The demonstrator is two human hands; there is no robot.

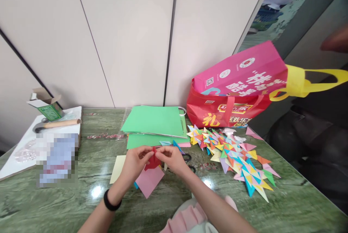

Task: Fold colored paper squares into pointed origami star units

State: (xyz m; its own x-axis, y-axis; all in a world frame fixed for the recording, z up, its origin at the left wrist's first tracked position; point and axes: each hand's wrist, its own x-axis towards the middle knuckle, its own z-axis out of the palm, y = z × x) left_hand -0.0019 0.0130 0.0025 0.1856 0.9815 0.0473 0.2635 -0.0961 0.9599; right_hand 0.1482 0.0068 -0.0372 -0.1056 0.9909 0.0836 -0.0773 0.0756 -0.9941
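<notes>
Near the middle of the table, a small folded red paper [152,161] is pinched from both sides. My left hand [138,160] grips its left side between thumb and fingertips. On the right side, my right hand [171,157] holds it the same way, its fingertips close to the left ones. Beneath lies a pink square sheet [150,182], with a pale yellow sheet [117,169] to its left. Black scissors [187,158] show partly behind my right hand. Green sheets [154,120] are stacked beyond my hands.
Many colourful folded paper pieces [239,157] spread over the table's right side. Behind them stands a red bag [212,109] with a pink bag [244,70] in it. At the left, a white board [24,153] holds a hammer [62,123] and an open green box [51,111].
</notes>
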